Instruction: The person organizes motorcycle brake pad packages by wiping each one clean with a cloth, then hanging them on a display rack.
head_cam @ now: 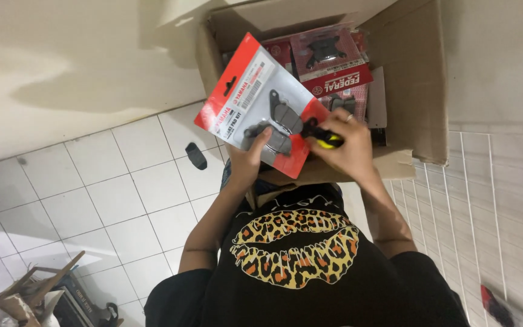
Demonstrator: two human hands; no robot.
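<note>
A: Holding what?
B: My left hand [246, 158] is clamped on the red blister pack [261, 103], thumb on its front, above the open cardboard box [419, 91]. My right hand [346, 145] is closed round a yellow-black marker [325, 138].
A: Axis?
B: Pack's long axis slants, upper-left to lower-right.

One red blister pack [255, 97] in hand, one yellow-black tool [324, 138], one cardboard box [416, 79].
</note>
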